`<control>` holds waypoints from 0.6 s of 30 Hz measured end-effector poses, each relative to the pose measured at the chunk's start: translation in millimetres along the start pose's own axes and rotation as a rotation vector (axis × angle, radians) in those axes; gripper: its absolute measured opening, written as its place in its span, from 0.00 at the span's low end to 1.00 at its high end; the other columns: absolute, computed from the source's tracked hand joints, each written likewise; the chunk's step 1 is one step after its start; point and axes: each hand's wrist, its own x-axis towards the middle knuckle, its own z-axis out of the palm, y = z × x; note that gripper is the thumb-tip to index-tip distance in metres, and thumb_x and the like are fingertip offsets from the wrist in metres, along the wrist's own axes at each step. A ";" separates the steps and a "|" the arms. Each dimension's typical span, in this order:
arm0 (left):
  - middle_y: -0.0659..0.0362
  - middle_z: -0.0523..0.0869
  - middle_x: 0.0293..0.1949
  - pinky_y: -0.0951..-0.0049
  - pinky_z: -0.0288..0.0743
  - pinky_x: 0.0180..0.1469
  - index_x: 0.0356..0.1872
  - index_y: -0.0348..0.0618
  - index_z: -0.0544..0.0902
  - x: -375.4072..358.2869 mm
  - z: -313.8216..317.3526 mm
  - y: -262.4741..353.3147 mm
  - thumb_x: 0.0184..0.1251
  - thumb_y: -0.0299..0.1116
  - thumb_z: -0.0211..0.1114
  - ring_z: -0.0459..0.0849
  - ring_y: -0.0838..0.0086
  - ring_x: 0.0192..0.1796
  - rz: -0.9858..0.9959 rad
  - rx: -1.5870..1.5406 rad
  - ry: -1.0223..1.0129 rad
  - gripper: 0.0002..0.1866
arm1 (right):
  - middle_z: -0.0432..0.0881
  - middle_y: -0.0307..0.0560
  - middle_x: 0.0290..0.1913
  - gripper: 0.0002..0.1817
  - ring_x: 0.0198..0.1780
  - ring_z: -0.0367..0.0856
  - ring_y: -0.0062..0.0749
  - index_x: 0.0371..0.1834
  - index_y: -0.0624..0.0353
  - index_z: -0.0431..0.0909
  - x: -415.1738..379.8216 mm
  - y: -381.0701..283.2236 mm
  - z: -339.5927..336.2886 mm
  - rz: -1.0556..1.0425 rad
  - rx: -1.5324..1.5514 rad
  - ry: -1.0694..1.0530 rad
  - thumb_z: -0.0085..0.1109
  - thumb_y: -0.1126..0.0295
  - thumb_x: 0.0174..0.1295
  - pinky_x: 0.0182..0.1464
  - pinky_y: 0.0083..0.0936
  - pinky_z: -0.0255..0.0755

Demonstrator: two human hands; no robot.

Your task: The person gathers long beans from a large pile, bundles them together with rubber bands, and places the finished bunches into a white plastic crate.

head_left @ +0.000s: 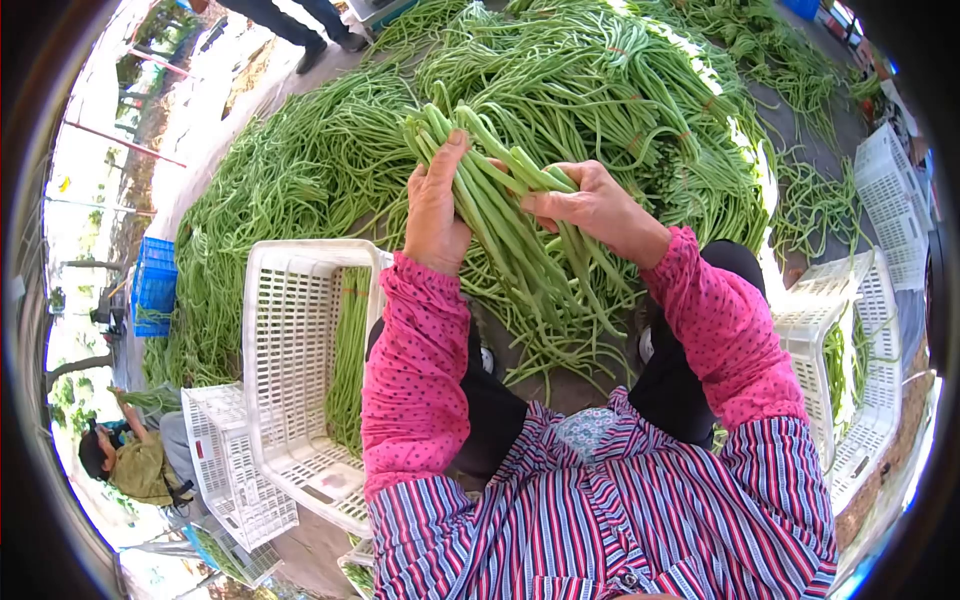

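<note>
My left hand (438, 200) is closed round the upper part of a bunch of long green beans (500, 225), thumb across the front. The beans hang down between my knees, their lower ends fanned out over the floor. My right hand (590, 208) pinches a few more long beans (560, 180) between thumb and fingers, right beside the bunch. Some of its fingers are hidden behind the beans. A large heap of long beans (600, 70) lies on the floor just beyond both hands.
A white plastic crate (265, 330) holding tied long beans stands at my left. Another white crate (815, 320) with beans is at my right. A blue crate (154, 285) lies farther left. One person (140, 460) sits at the left; another person's legs (290, 22) show at the top.
</note>
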 end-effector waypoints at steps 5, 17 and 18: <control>0.51 0.84 0.25 0.66 0.82 0.28 0.35 0.40 0.76 6.3 -4.8 -5.8 0.66 0.43 0.63 0.84 0.67 0.24 -0.051 -0.058 0.095 0.15 | 0.73 0.31 0.21 0.09 0.23 0.67 0.12 0.25 0.59 0.77 -9.7 -9.2 -7.4 0.075 -0.153 -0.010 0.61 0.66 0.58 0.27 0.16 0.60; 0.54 0.80 0.26 0.61 0.82 0.24 0.37 0.41 0.74 21.8 1.6 -21.2 0.64 0.46 0.65 0.83 0.67 0.23 -0.075 -0.206 0.230 0.18 | 0.72 0.30 0.20 0.08 0.23 0.65 0.11 0.24 0.60 0.75 -31.0 2.3 -7.2 0.049 -0.241 0.082 0.60 0.70 0.58 0.25 0.16 0.59; 0.54 0.80 0.26 0.61 0.82 0.23 0.37 0.41 0.73 22.0 0.9 -22.4 0.63 0.47 0.66 0.83 0.66 0.24 -0.084 -0.181 0.234 0.19 | 0.72 0.30 0.20 0.08 0.23 0.65 0.11 0.24 0.60 0.75 -32.4 2.5 -6.9 0.052 -0.247 0.068 0.60 0.70 0.58 0.25 0.16 0.59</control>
